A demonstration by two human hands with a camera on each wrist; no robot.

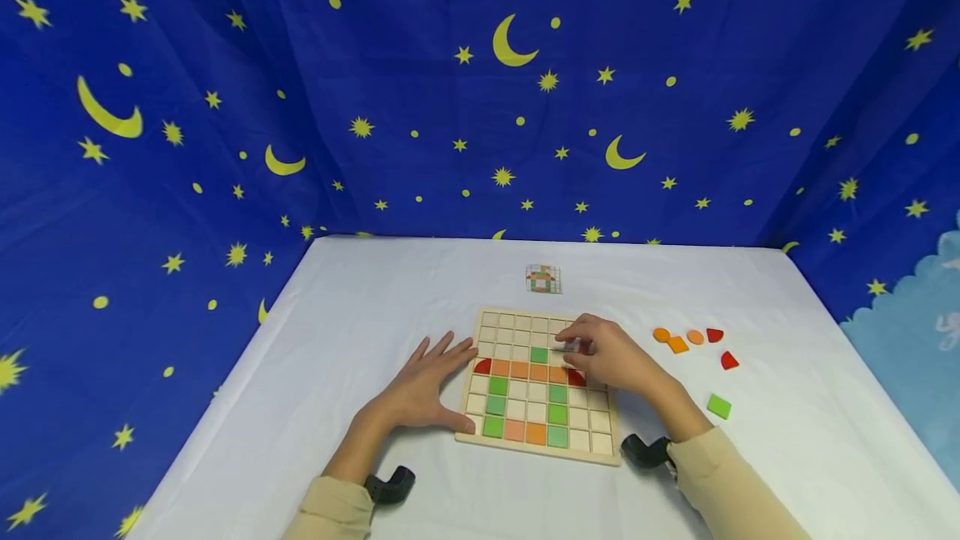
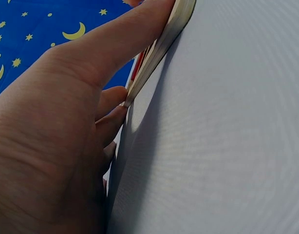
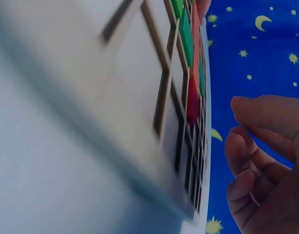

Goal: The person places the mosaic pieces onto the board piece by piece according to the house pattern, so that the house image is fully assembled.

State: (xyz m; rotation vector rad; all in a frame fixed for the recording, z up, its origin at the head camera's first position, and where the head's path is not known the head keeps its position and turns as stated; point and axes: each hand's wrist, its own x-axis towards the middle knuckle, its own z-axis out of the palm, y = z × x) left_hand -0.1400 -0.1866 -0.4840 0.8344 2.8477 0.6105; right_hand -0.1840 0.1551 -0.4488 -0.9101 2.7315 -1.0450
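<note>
A wooden grid board lies on the table, with green, orange and red tiles in part of its cells. My left hand rests at its left side, fingers spread, thumb on the near left corner and fingertips at the edge. The left wrist view shows that hand against the board's side. Over the right half hovers my right hand, close to a green square tile. In the right wrist view, the right hand's fingers are loosely bent, apart from the thumb, with nothing visible between them.
A small pattern card lies beyond the board. Right of the board are loose pieces: an orange disc, an orange square, a peach disc, red quarter-rounds and a green square. Blue starry cloth hangs behind.
</note>
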